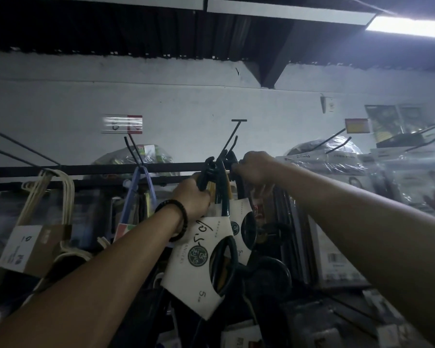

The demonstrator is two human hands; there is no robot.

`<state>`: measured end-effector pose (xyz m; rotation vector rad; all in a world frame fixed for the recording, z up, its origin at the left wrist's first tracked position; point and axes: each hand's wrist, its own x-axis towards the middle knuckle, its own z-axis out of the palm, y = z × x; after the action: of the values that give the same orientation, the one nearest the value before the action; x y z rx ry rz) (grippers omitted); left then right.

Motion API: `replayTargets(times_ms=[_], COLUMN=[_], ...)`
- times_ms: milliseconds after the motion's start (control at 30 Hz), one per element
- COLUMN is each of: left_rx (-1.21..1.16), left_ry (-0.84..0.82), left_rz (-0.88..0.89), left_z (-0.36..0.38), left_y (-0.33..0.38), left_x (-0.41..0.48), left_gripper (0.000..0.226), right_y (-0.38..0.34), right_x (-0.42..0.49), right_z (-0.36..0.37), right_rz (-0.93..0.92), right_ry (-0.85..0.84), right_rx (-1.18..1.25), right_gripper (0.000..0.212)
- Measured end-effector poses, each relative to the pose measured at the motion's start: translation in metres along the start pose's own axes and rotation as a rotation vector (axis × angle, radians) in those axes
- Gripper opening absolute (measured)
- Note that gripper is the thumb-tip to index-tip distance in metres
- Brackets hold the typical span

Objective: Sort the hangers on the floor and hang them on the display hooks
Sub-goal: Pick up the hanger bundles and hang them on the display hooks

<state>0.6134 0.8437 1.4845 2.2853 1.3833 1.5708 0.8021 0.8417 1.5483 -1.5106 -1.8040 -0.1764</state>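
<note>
Both arms reach up to a black display hook (232, 138) that juts from the rail. My left hand (192, 194), with a dark bead bracelet at the wrist, grips the necks of a bundle of black hangers (224, 197) wrapped in a white card sleeve (199, 262). The bundle's hook tops sit at the base of the display hook. My right hand (255, 167) grips the top of a second black hanger bundle (244, 222) just right of the hook; its fingers hide the hanger tops.
Cream hangers (60, 194) with a cardboard sleeve hang at the left, blue hangers (141, 187) on the neighbouring hook. A black rail (86, 169) runs across. Bagged goods (337, 156) and packaged items crowd the right. Price tags (122, 124) stand on the hook ends.
</note>
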Motion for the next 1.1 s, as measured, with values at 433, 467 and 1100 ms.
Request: replayTargets(times_ms=[433, 467, 1100], left_rx=[-0.267, -0.257, 0.154], left_ry=[0.249, 0.239, 0.022], left_rz=[0.166, 0.177, 0.361], left_z=[0.01, 0.011, 0.039], left_y=[0.053, 0.057, -0.005], left_x=[0.005, 0.006, -0.004], left_gripper=[0.036, 0.034, 0.09], right_y=[-0.021, -0.02, -0.008], right_x=[-0.067, -0.065, -0.012], right_z=[0.004, 0.005, 0.033], right_rz=[-0.143, -0.112, 0.068], right_ry=[0.381, 0.406, 0.34], right_rx=[-0.151, -0.155, -0.154], right_gripper=[0.023, 0.02, 0.048])
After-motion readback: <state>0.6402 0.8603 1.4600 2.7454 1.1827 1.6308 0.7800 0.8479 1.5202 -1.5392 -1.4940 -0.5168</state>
